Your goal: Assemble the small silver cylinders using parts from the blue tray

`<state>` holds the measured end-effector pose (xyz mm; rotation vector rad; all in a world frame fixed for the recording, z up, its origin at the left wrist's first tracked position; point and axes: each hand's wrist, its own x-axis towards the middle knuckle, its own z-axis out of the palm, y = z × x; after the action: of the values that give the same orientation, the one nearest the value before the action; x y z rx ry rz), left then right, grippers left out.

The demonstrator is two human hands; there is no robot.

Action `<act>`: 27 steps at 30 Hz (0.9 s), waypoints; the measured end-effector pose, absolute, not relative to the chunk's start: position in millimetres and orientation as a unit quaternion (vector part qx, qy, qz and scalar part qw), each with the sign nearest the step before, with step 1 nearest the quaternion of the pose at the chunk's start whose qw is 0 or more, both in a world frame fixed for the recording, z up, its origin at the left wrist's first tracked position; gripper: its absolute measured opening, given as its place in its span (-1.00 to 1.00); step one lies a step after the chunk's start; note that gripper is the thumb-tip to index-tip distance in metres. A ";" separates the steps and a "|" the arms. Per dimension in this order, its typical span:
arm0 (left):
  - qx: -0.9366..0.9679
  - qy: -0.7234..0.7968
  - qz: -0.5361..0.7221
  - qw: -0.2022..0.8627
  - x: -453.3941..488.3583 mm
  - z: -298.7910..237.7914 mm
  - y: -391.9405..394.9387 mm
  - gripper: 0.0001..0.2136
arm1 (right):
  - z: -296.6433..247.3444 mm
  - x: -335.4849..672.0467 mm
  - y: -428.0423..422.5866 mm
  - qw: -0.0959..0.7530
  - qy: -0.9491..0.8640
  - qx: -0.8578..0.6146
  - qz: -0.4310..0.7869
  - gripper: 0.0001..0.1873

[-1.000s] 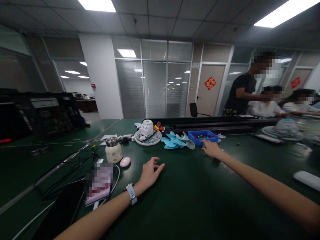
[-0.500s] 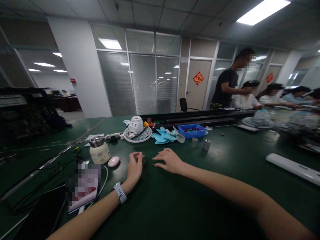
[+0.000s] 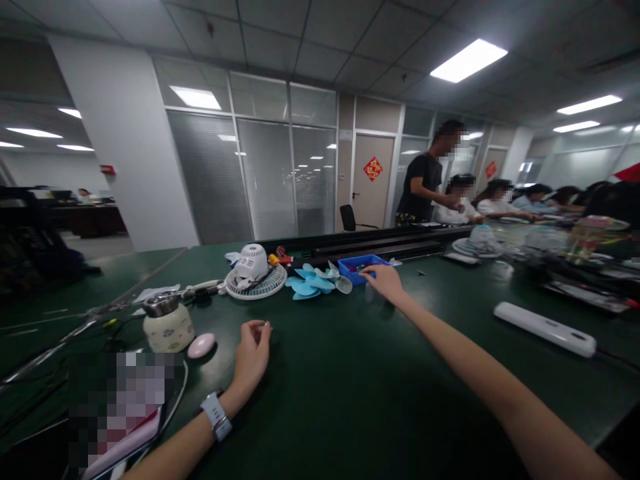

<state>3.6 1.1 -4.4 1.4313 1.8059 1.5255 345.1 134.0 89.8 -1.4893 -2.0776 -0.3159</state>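
My right hand reaches to the front right rim of a blue bin holding small dark and coloured parts. Its fingers are bent together; anything between them is too small to make out. Beside it a small metal cylinder shows dimly. Above the green table, my left hand has curled fingers and a thumb close to the fingertips; I cannot see what they hold, if anything. Light-blue fan blades lie left of the bin, next to a white fan head with its grille.
Left of my left hand are a pink egg-shaped object, a cream bottle with a metal lid, cables and a phone. A white bar-shaped device lies right. Dark rails run along the back. People work beyond, one standing.
My right hand has moved forward and right, from mid-table to the blue bin. My left hand stays over the table, its fingers slightly more closed. The view has turned right.
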 end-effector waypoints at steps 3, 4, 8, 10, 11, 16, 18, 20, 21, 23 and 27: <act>0.515 0.634 0.544 0.191 4.2 -4.6 0.7 -0.59 | 85.1 368.9 143.2 0.232 -0.759 -0.597 -0.116 -0.73; 0.517 0.633 0.543 0.193 4.3 -4.8 0.7 -0.58 | 82.1 371.5 143.6 0.223 -0.759 -0.601 -0.113 -0.74; 0.526 0.632 0.535 0.196 3.2 -6.7 1.8 -0.57 | 74.6 369.8 143.6 0.217 -0.753 -0.611 -0.112 -0.75; 0.529 0.632 0.532 0.195 2.7 -7.5 2.5 -0.56 | 74.5 368.1 145.0 0.216 -0.751 -0.613 -0.112 -0.74; 0.529 0.632 0.532 0.193 2.5 -7.8 2.7 -0.56 | 74.9 367.5 145.9 0.214 -0.752 -0.614 -0.110 -0.74; 0.534 0.629 0.532 0.189 3.2 -7.3 2.0 -0.56 | 76.1 366.4 146.9 0.202 -0.755 -0.615 -0.104 -0.76; 0.537 0.628 0.529 0.193 4.1 -6.0 0.9 -0.56 | 76.0 365.5 145.8 0.197 -0.758 -0.613 -0.100 -0.77; 0.538 0.627 0.529 0.194 5.3 -4.3 -0.4 -0.55 | 75.7 364.8 145.0 0.195 -0.757 -0.616 -0.099 -0.78; 0.537 0.628 0.529 0.193 5.9 -3.4 -1.1 -0.55 | 75.3 364.7 144.9 0.196 -0.754 -0.619 -0.099 -0.77; 0.535 0.630 0.530 0.189 7.0 -1.8 -2.1 -0.55 | 74.5 365.2 145.3 0.199 -0.745 -0.629 -0.099 -0.74; 0.533 0.634 0.528 0.189 8.0 -0.4 -2.7 -0.56 | 72.7 368.5 146.9 0.204 -0.734 -0.642 -0.090 -0.71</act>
<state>8.0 -2.7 -0.4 1.4987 1.7811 1.4836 368.5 146.9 72.7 -1.7913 -2.0463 -0.2524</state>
